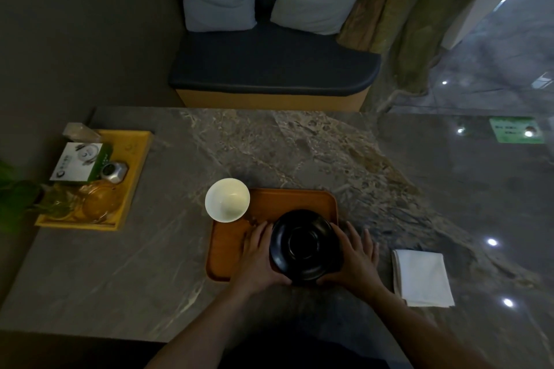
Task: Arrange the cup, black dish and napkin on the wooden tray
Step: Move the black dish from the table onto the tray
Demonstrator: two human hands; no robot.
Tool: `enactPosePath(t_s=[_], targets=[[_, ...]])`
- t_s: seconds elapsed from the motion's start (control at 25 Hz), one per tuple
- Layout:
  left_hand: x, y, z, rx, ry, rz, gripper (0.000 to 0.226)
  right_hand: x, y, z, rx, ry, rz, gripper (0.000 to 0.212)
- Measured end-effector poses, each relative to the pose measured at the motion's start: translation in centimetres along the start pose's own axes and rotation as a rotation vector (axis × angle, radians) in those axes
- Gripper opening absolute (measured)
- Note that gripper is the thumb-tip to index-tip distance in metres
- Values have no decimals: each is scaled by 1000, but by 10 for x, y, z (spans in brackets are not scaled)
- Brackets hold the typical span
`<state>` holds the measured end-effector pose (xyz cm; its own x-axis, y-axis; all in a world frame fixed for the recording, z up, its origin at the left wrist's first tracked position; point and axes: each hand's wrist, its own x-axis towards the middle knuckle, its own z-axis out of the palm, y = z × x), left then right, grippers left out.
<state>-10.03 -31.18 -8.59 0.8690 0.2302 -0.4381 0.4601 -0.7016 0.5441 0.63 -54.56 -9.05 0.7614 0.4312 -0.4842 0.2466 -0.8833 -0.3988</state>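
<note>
A round black dish (pixel 305 244) sits over the right half of the wooden tray (pixel 230 249). My left hand (pixel 259 255) cups its left rim and my right hand (pixel 355 256) cups its right rim, so both hold the dish. A white cup (pixel 227 199) stands at the tray's far left corner, over its edge. A folded white napkin (pixel 422 277) lies on the table to the right of the tray, apart from my right hand.
The grey marble table (pixel 150 249) also carries a yellow tray (pixel 136 177) at the far left with a box, a small metal item and glassware. A plant pokes in at the left edge. A cushioned bench (pixel 269 69) stands beyond the table.
</note>
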Motion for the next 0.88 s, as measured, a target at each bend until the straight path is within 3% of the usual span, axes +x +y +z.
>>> enactPosePath(t_s=[0.88], targets=[[17, 11, 0, 18, -44, -93, 134, 14, 1, -9, -73, -7, 10, 123]])
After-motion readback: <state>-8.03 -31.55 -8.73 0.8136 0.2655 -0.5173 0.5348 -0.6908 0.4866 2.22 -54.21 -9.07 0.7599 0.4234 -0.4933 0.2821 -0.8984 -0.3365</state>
